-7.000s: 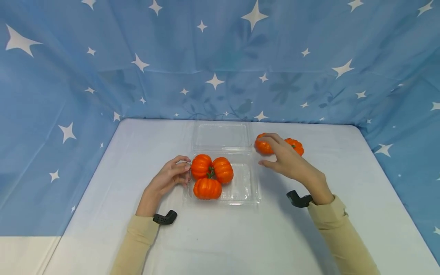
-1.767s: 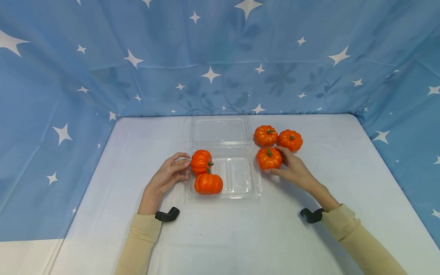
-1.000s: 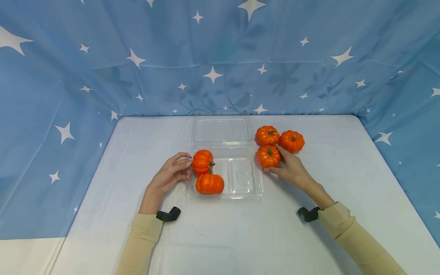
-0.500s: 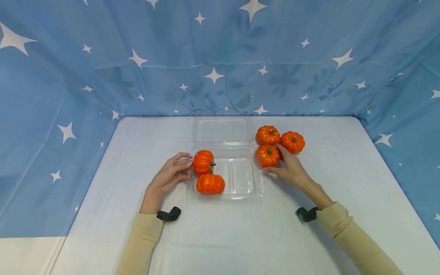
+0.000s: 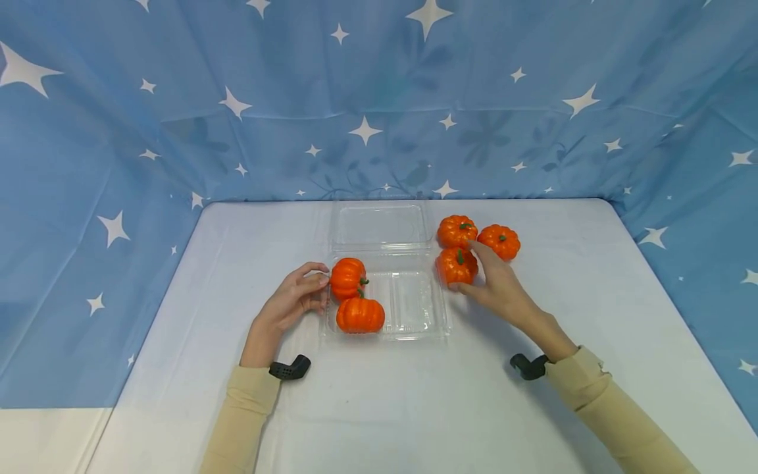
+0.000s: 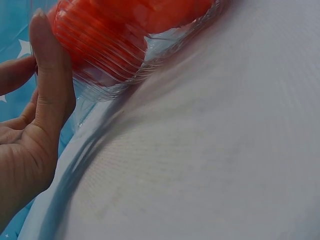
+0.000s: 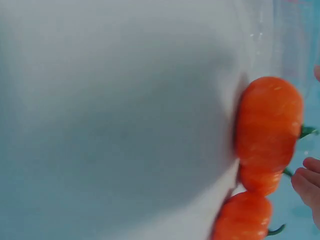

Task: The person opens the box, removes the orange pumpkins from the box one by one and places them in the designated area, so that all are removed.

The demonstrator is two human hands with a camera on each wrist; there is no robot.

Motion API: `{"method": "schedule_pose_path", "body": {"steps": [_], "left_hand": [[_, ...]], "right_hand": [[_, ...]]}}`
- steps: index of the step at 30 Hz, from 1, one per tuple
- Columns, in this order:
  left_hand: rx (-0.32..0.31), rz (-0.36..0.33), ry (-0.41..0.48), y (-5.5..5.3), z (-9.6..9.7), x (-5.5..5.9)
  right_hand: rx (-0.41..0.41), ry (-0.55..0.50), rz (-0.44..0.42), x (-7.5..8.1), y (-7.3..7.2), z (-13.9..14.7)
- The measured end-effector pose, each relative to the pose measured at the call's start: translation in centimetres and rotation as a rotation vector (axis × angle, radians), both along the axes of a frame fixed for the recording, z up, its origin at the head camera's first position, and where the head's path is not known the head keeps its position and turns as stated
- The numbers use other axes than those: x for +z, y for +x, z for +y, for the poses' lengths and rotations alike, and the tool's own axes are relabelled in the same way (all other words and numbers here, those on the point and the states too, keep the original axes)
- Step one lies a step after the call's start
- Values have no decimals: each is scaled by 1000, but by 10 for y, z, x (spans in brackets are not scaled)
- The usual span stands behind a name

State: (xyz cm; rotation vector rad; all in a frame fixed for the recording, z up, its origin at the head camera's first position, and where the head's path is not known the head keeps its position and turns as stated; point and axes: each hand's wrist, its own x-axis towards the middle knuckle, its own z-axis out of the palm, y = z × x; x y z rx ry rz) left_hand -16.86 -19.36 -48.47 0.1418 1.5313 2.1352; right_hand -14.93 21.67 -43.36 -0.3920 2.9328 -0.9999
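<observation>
My left hand (image 5: pixel 290 296) holds the left edge of an open clear plastic clamshell container (image 5: pixel 414 303); in the left wrist view the thumb (image 6: pixel 52 75) lies along its ridged wall. Inside, on the left, are two orange toy pumpkins, a rear pumpkin (image 5: pixel 347 279) and a front pumpkin (image 5: pixel 360 316). My right hand (image 5: pixel 497 286) is spread around a third pumpkin (image 5: pixel 456 266) on the table, just right of the container. In the right wrist view its fingers (image 7: pixel 307 185) stand apart from the nearest pumpkin (image 7: pixel 269 122).
Behind the third pumpkin, a back pumpkin (image 5: pixel 456 231) and a right-hand pumpkin (image 5: pixel 500 241) sit close together on the white table (image 5: pixel 367 401). The container's lid (image 5: pixel 381 224) lies folded back. A blue star-patterned curtain (image 5: pixel 379 99) encloses the back and sides.
Seven seconds ago three pumpkins were in the container; one now sits outside with the two on the right. My right hand has just loosened from it. My left hand has stayed put.
</observation>
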Motion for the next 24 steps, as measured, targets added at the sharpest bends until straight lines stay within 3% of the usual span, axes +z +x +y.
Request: {"method": "schedule_pose_path", "body": {"steps": [11,24], "left_hand": [[-2,4,-4,-1,0,-1],[4,-9,-8,-3,-1,-3]], "right_hand": [[87,-39,51,26,8,-23],[173,-158,-197,48,4,-60]]}}
